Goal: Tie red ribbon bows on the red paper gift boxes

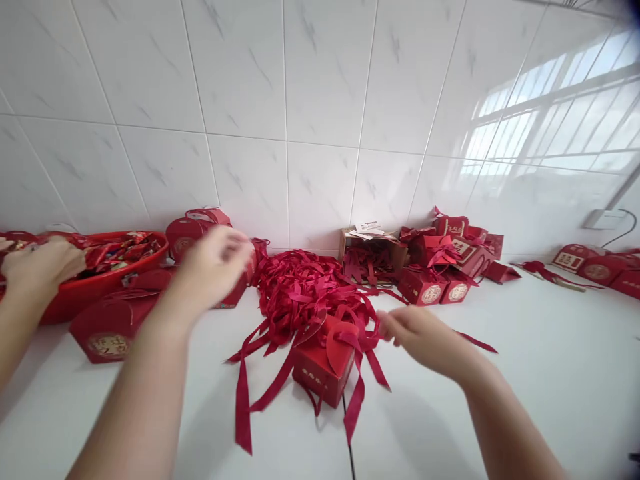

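Observation:
My left hand [213,267] is stretched forward over the red gift boxes [113,327] at the left. It is smeared by motion, so its fingers do not read clearly. My right hand [420,337] has its fingers pinched together at the edge of the pile of red ribbons [305,293], on a red ribbon [477,343] that trails out to the right. A small red box [323,367] with its flaps open stands on the white counter [525,347] between my hands, with ribbons draped over it.
Another person's hand [43,267] reaches into a red bowl [95,287] of wrapped sweets at the far left. A brown carton [373,250] and more red boxes [440,267] stand by the tiled wall. Further boxes [597,270] lie at the far right.

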